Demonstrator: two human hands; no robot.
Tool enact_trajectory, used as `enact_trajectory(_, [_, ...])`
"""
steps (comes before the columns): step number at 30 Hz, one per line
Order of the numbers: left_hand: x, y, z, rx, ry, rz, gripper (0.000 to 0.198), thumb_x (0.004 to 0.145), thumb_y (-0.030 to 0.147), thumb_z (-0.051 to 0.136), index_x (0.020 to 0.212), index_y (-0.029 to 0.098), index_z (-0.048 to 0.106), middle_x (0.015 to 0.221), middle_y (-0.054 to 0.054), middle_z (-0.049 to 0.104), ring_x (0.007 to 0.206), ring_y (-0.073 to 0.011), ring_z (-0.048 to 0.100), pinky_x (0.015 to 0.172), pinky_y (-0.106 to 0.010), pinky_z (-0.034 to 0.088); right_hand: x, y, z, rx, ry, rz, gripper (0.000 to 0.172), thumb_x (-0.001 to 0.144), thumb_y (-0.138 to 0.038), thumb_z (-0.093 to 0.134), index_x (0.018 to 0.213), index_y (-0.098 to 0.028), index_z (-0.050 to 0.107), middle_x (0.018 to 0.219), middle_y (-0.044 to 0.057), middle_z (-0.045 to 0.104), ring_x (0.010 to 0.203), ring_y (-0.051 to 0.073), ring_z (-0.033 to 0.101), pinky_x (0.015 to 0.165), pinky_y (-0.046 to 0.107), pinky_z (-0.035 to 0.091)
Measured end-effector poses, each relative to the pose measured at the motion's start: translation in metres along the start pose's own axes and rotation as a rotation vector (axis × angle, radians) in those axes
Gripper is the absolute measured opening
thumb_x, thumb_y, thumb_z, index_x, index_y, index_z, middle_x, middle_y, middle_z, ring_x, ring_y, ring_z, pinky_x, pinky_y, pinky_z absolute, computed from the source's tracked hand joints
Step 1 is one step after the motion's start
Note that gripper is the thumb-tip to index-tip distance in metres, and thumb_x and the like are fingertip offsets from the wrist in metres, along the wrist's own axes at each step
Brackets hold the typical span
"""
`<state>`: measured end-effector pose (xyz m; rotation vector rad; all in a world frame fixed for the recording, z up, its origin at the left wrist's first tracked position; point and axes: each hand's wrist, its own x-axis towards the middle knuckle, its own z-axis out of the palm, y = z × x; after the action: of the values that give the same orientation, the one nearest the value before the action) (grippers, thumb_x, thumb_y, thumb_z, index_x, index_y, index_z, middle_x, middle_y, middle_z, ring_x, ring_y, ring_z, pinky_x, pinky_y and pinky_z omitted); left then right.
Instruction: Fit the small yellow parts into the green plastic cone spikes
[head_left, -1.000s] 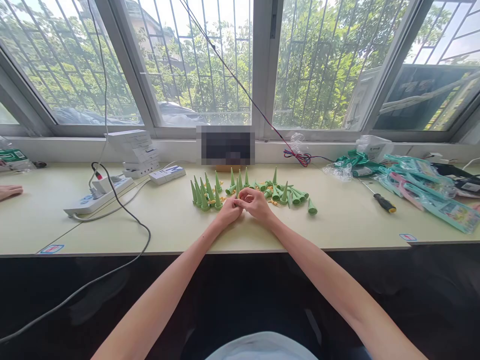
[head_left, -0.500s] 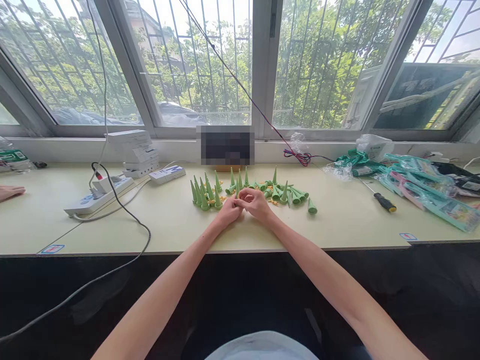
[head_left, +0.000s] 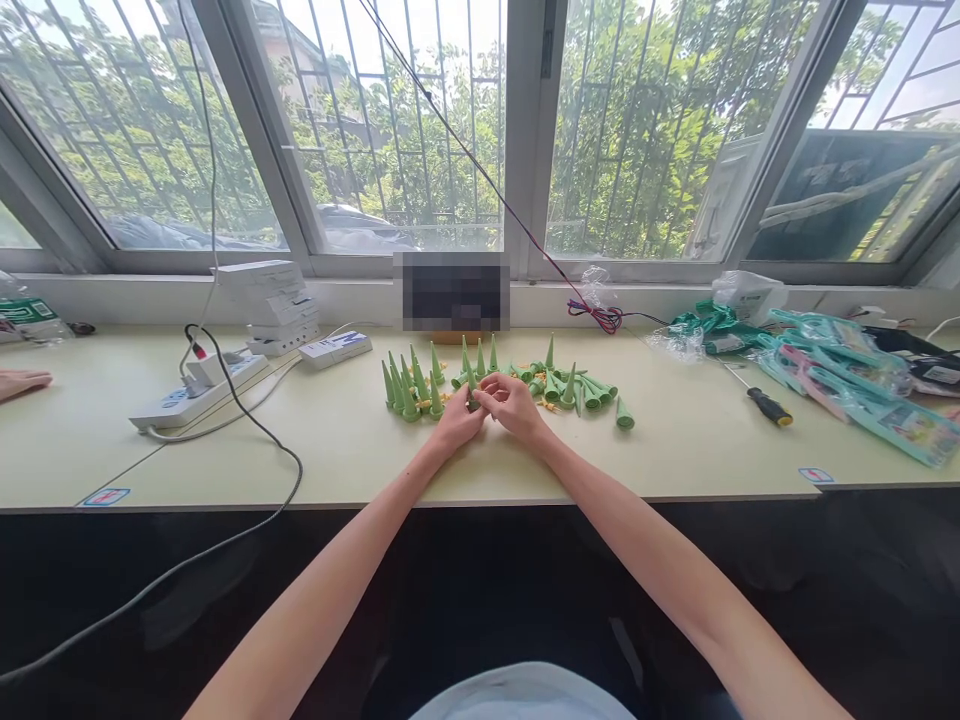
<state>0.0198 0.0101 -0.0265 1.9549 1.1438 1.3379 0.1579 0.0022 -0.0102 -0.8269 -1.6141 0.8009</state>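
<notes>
My left hand (head_left: 457,424) is closed around a green cone (head_left: 470,374), whose tip points up above the fingers. Against it, my right hand (head_left: 514,404) has its thumb and fingers pinched together by the cone's lower part; whatever lies in that pinch is hidden. Several green pointed cones (head_left: 409,402) stand upright just left of my hands. To the right, more green cones (head_left: 592,396) lie on their sides in a loose heap, with a few upright among them. Small yellow-orange pieces (head_left: 548,406) are scattered between the cones.
On the left are a power strip (head_left: 176,402), a black cable (head_left: 294,462), stacked white boxes (head_left: 281,310) and another person's hand (head_left: 24,383). A screwdriver (head_left: 769,405) and teal plastic packages (head_left: 877,395) lie right. The table's front edge (head_left: 495,502) runs below my forearms.
The cone in my left hand now shows more plainly, its tip tilted slightly left. My right fingers have shifted a little at its base. The other cones stay put.
</notes>
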Motion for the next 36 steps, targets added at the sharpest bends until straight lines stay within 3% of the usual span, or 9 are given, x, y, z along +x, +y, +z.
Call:
enact_trajectory(6, [0.001,-0.005,0.001,0.119,0.040,0.041,0.018,0.083,0.036,0.061,0.084,0.019,0.057,0.072,-0.003,0.061,0.073,-0.0183,0.061,0.061,-0.027,0.049,0.000,0.000,-0.001,0.018,-0.038,0.038,0.026,0.080,-0.045,0.064,0.081,-0.019,0.060,0.059,-0.002,0.058,0.046,0.012,0.053,0.048,0.026,0.047])
enact_trajectory(15, [0.003,-0.018,0.003,0.142,0.029,-0.016,0.043,0.083,0.047,0.062,0.113,0.016,0.063,0.101,-0.012,0.068,0.098,-0.0267,0.064,0.080,-0.035,0.052,-0.002,-0.005,-0.001,-0.136,0.021,-0.035,0.031,0.086,-0.050,0.057,0.077,-0.020,0.059,0.059,-0.001,0.060,0.048,0.012,0.051,0.051,0.026,0.043])
enact_trajectory(22, [0.001,-0.003,0.000,0.116,-0.053,-0.033,0.039,0.082,0.045,0.062,0.109,0.017,0.064,0.095,-0.009,0.068,0.086,-0.0222,0.064,0.070,-0.030,0.052,-0.002,-0.005,-0.001,-0.200,0.096,-0.049,0.029,0.085,-0.049,0.057,0.086,-0.020,0.061,0.069,0.001,0.064,0.053,0.013,0.054,0.055,0.026,0.043])
enact_trajectory(27, [-0.002,0.006,-0.001,0.102,-0.122,0.009,0.028,0.082,0.039,0.060,0.099,0.017,0.063,0.090,-0.003,0.066,0.072,-0.0152,0.059,0.061,-0.026,0.048,-0.001,-0.004,-0.001,-0.236,0.112,-0.060,0.029,0.084,-0.049,0.058,0.088,-0.020,0.060,0.061,-0.002,0.058,0.054,0.013,0.052,0.057,0.026,0.043])
enact_trajectory(36, [-0.001,0.009,-0.001,0.057,-0.121,0.022,0.030,0.076,0.032,0.065,0.102,0.018,0.064,0.091,-0.003,0.067,0.062,-0.0124,0.057,0.053,-0.024,0.046,-0.001,0.001,-0.001,-0.293,0.131,-0.071,0.024,0.087,-0.045,0.054,0.082,-0.022,0.055,0.062,-0.001,0.058,0.056,0.015,0.051,0.061,0.028,0.043])
